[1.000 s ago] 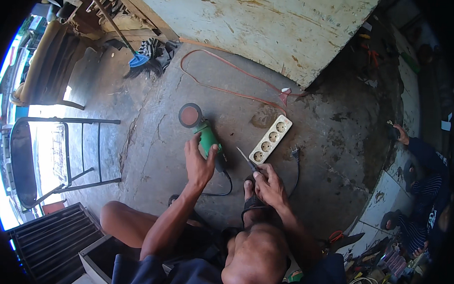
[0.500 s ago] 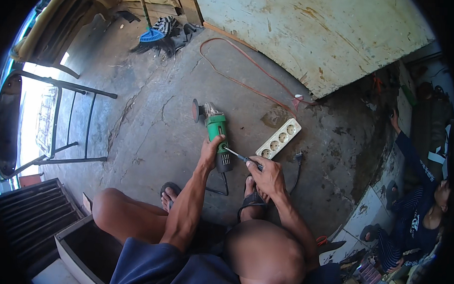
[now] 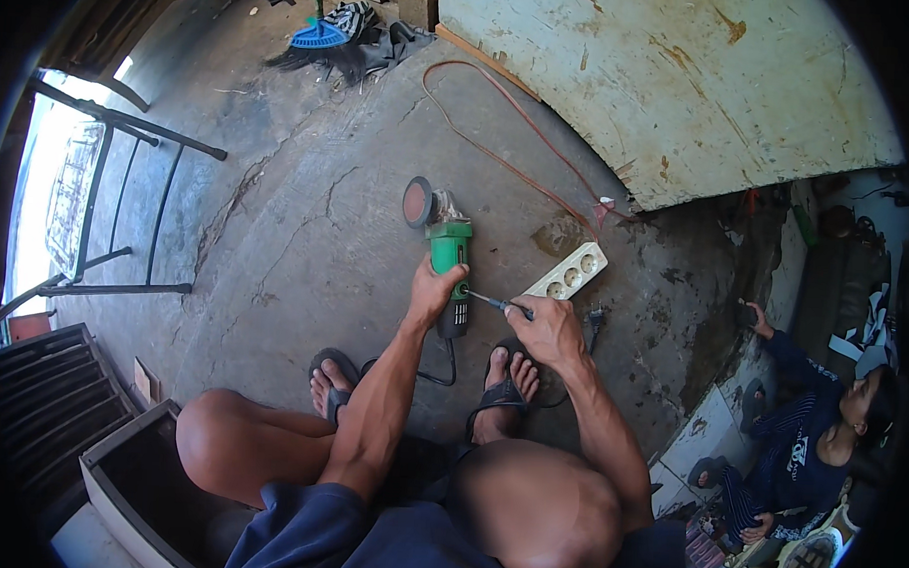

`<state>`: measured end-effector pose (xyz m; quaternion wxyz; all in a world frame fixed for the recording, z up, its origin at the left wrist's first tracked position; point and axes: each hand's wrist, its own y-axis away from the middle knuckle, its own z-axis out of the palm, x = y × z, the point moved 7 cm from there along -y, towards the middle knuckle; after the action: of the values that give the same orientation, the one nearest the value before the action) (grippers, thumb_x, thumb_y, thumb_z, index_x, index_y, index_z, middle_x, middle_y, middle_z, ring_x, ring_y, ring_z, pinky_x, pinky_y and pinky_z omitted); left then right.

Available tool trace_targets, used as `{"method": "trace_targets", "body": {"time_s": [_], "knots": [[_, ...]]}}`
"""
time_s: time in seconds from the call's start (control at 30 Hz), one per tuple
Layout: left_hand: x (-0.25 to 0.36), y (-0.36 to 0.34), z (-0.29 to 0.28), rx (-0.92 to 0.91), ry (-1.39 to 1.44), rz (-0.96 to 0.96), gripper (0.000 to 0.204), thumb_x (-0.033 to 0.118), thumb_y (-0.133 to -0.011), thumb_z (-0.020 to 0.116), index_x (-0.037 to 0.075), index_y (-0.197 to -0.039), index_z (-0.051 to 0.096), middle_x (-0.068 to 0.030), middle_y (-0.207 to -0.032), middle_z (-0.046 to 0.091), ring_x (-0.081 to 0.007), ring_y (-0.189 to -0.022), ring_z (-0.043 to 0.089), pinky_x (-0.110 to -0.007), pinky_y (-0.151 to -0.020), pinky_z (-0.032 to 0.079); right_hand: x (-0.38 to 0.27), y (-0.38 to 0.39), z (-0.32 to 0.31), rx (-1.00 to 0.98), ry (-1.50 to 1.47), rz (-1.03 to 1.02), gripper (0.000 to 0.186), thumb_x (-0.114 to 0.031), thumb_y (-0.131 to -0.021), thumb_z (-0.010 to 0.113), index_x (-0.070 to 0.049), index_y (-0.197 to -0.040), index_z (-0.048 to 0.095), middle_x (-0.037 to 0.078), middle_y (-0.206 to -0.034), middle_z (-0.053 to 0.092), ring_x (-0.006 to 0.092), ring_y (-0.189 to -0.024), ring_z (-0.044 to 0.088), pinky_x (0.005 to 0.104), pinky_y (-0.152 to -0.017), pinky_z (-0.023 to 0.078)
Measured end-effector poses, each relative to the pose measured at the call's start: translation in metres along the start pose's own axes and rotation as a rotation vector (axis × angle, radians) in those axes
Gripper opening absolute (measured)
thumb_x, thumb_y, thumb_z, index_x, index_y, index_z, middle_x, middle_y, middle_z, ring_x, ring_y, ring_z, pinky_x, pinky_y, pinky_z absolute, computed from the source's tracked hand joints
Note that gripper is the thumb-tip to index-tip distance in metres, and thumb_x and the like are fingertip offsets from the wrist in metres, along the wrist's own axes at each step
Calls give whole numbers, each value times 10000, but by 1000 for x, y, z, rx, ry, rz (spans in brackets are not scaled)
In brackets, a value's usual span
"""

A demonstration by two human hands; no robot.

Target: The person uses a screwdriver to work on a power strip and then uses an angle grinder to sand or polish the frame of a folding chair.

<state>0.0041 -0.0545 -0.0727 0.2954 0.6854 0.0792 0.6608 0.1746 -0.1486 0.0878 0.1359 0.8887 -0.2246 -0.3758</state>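
A green angle grinder (image 3: 450,246) with a reddish-brown disc and a dark rear end is gripped by my left hand (image 3: 432,291), fingers wrapped round its body and the thumb on top. My right hand (image 3: 551,332) is closed on the dark handle of a screwdriver (image 3: 496,303). The screwdriver's thin shaft points left, its tip at the side of the grinder's body near my left thumb. From the grinder's rear a black cord (image 3: 450,369) curls past my feet. Just beyond my right hand lies a white power strip (image 3: 572,273), its near end hidden by the hand.
A loose black plug (image 3: 597,317) lies right of my right hand. The strip's reddish cord (image 3: 499,155) loops toward a large worn pale panel (image 3: 671,91). A blue broom (image 3: 320,36) and a metal-framed chair (image 3: 124,292) stand at left. Another person (image 3: 810,437) sits at the right.
The grinder has turned, so its disc faces me more. Both hands stay on the grinder and screwdriver. My view has shifted slightly. The person at right has lowered the outstretched arm a little.
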Motion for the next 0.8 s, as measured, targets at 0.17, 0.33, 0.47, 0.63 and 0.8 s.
{"method": "trace_targets", "body": {"time_s": [0.17, 0.33, 0.47, 0.63, 0.8], "knots": [[4, -2, -5, 3, -131, 1, 523, 307, -763, 764, -25, -1142, 622, -150, -1003, 693, -240, -913, 667, -371, -837, 515, -4, -41, 3, -368, 128, 121, 362, -335, -878, 598, -5, -928, 738, 272, -833, 694, 456, -815, 689, 514, -733, 545], [4, -5, -5, -34, -188, -8, 546, 309, -752, 769, -30, -1156, 627, -171, -1038, 706, -260, -951, 678, -380, -869, 515, -36, -29, 16, -275, 503, -397, 224, -208, -857, 598, -25, -895, 721, 194, -728, 707, 379, -630, 692, 457, -579, 554], [5, -5, -8, -53, -171, -9, 542, 310, -748, 770, -27, -1150, 629, -179, -1037, 707, -267, -956, 680, -384, -871, 513, -62, -17, 10, -133, 647, -685, 243, -195, -877, 610, -10, -1017, 685, 234, -876, 698, 396, -821, 696, 475, -721, 571], [15, 1, -2, -9, -205, -4, 540, 322, -743, 772, -25, -1131, 629, -195, -1042, 708, -296, -961, 685, -397, -874, 511, -36, -26, 7, -98, 608, -333, 172, -185, -880, 640, -41, -972, 656, 163, -910, 612, 372, -895, 641, 527, -713, 533], [13, 1, -5, 26, -198, -10, 545, 336, -737, 775, -27, -1116, 630, -208, -1033, 709, -316, -961, 688, -405, -870, 513, -65, -24, 15, -257, 771, -479, 291, -236, -907, 656, 32, -1008, 608, 238, -1038, 568, 431, -996, 640, 511, -734, 551]]}}
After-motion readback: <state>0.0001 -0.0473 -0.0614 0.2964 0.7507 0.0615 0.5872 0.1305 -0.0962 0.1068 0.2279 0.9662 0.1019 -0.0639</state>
